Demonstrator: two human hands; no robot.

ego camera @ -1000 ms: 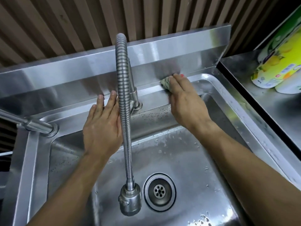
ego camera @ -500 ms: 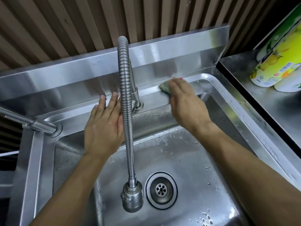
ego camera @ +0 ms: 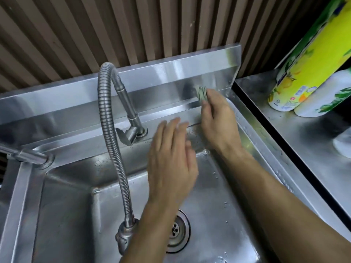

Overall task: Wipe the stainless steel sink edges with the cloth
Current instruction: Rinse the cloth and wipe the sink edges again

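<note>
A stainless steel sink (ego camera: 266, 149) fills the view, with a raised back splash along its far edge. My right hand (ego camera: 218, 122) grips a small greenish cloth (ego camera: 201, 92) and presses it against the splash just above the back ledge, near the far right corner. My left hand (ego camera: 171, 160) hovers flat over the basin, to the right of the tap, with its fingers spread and holding nothing. Most of the cloth is hidden by my right fingers.
A flexible ribbed tap hose (ego camera: 106, 114) arches from the back ledge down to its nozzle near the drain (ego camera: 178, 232). A second tap (ego camera: 24, 156) sticks in at the left. Yellow-green bottles (ego camera: 303, 73) stand on the steel counter (ego camera: 303, 141) to the right.
My right hand has slid the cloth to the right along the back edge and up onto the splash. My left hand has left the ledge and crossed to the right of the hose.
</note>
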